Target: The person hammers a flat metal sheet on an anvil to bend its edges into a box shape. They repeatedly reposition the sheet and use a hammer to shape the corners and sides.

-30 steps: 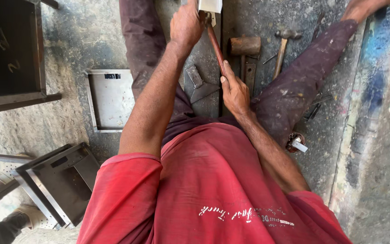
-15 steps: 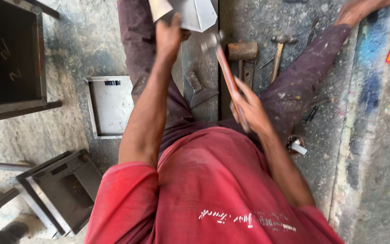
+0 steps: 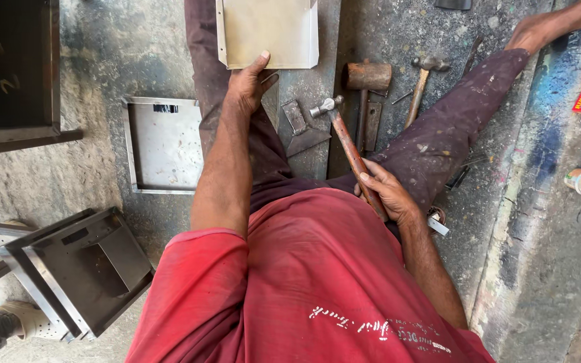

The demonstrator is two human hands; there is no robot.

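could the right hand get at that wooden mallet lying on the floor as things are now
Probably, but not freely: the right hand is closed round the ball-peen hammer handle. The wooden mallet lies just beyond the hammer's head, with nothing in between, so the way looks clear once the hammer is put down.

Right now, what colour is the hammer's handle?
Reddish-brown wood, on the hammer in the right hand; head view.
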